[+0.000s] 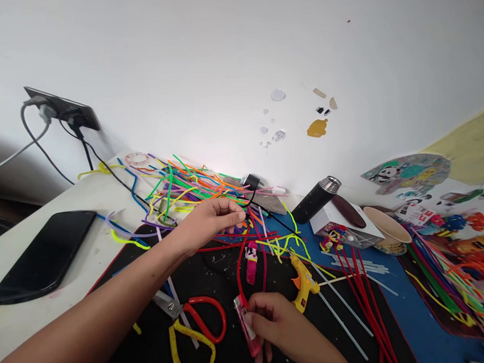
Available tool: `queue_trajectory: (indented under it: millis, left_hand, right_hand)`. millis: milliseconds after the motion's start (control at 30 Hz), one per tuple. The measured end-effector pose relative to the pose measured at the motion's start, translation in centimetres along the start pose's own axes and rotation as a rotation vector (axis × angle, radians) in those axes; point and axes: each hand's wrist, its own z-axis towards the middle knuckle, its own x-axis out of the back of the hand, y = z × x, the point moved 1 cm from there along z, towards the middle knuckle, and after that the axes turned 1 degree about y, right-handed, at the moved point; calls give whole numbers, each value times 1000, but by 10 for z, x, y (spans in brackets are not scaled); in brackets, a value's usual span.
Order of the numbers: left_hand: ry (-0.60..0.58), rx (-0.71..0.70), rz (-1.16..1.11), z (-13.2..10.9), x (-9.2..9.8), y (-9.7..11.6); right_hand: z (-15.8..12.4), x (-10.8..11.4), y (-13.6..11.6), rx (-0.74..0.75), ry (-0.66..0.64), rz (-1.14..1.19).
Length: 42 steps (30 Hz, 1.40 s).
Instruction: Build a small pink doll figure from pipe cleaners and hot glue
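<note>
My left hand is raised over the mat's far side, thumb and fingers pinched around the upper end of a red pipe cleaner. That strip bows down to a small pink piece with a silvery-white patch, perhaps a lighter, which my right hand grips. My right fingers cover part of the pink piece, so its exact kind is unclear. Between the hands lies a pink wrapped figure with a small face. Scissors with red and yellow handles rest left of my right hand.
A yellow glue gun lies on the mat to the right, near red pipe cleaners. Behind are a tangled pipe-cleaner pile, a black flask and a bowl. A phone is at left.
</note>
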Motion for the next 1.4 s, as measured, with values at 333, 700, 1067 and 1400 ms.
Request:
queue_trajectory:
  millis: [333, 700, 1067, 1400]
  left_hand:
    - [-17, 49, 44, 0, -7, -4]
    - [-120, 181, -93, -4, -13, -8]
    - [-135, 249, -256, 1, -10, -15]
    - [-94, 196, -227, 2, -4, -13]
  right_hand:
    - [-11, -38, 31, -22, -137, 322]
    - [20, 2, -25, 352, 154, 420]
    - [52, 10, -41, 404, 111, 493]
    - [63, 4, -59, 421, 85, 497]
